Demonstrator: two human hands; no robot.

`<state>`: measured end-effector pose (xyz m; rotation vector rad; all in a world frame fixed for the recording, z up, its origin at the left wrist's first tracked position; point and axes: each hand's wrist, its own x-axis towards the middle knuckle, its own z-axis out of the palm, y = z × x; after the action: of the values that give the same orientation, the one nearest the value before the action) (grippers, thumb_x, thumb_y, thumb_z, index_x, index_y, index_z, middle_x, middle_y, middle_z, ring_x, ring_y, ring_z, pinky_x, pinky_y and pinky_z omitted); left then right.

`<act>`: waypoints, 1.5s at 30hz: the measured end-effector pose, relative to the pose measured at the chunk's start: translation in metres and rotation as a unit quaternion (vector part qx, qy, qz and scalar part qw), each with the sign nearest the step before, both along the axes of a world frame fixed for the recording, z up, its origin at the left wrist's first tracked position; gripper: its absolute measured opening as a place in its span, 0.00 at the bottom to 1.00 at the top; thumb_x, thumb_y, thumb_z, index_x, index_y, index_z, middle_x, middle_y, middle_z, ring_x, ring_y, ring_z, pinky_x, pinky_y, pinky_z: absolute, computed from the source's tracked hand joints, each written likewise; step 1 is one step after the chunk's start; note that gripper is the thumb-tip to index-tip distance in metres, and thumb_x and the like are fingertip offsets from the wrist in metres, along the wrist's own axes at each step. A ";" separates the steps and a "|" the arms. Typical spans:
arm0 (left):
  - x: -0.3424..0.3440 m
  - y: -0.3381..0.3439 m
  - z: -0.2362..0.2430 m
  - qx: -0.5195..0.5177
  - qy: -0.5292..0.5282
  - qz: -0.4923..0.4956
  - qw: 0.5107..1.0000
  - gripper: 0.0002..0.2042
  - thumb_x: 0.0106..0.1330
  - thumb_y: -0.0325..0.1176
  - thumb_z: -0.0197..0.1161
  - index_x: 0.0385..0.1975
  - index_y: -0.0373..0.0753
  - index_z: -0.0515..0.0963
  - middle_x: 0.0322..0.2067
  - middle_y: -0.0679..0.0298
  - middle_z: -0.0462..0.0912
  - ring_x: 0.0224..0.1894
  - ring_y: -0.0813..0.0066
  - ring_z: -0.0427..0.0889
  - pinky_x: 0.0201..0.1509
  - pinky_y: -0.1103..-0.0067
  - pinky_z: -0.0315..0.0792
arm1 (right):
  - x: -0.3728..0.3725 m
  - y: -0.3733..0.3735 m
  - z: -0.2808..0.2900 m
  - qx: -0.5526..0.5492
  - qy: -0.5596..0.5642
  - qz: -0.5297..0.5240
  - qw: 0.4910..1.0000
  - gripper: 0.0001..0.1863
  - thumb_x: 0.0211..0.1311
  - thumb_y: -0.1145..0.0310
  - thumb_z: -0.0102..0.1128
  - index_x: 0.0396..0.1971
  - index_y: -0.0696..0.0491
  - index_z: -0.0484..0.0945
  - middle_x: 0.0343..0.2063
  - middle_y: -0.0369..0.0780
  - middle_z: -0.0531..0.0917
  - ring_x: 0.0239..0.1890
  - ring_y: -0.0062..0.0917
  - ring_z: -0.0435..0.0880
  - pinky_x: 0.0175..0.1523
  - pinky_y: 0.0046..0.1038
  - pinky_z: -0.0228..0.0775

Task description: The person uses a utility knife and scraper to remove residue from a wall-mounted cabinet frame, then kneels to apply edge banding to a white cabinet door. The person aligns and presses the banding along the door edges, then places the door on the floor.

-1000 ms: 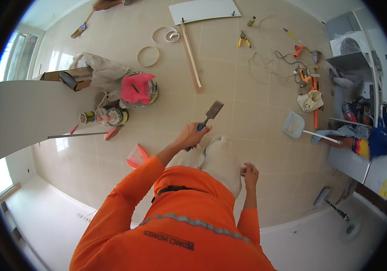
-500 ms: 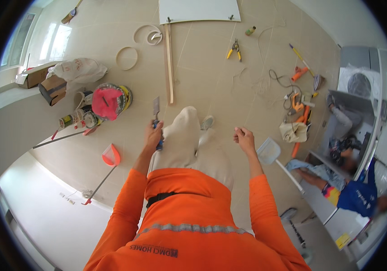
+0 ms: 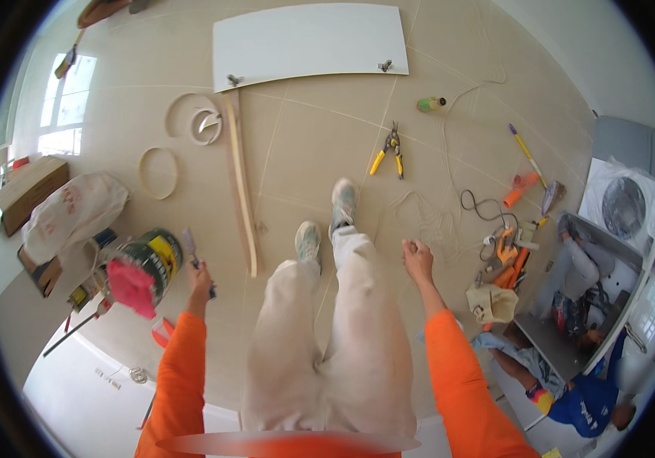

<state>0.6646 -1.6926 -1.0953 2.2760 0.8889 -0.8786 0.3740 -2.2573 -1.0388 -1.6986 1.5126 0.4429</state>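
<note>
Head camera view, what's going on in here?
A person in orange sleeves stands on the tiled floor, the left hand holding a flat-bladed tool upright near a bucket. The right hand is loosely curled, with nothing visible in it. Ahead lie a white panel and yellow-handled pliers. At the right, a co-worker in a blue shirt is beside a gray cabinet.

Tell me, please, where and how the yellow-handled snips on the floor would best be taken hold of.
Probably around both yellow handles, coming from the person's near side with the right hand, since the left hand holds a scraper. The snips lie flat, handles spread toward the person, metal jaws pointing away.
</note>
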 end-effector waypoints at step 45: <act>0.541 -0.301 -0.268 -0.057 -0.334 -0.243 0.909 0.26 0.81 0.51 0.51 0.63 0.34 0.75 0.58 0.51 0.81 0.61 0.61 0.79 0.66 0.68 0.70 | 0.505 -0.319 -0.318 -0.307 -0.197 0.013 0.931 0.31 0.72 0.50 0.62 0.59 0.63 0.74 0.51 0.52 0.84 0.54 0.43 0.85 0.57 0.40 0.76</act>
<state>1.2054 -1.9936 -1.3628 2.4680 -0.0374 -0.2573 0.8788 -2.5759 -1.3565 -2.1172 1.4003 -0.3938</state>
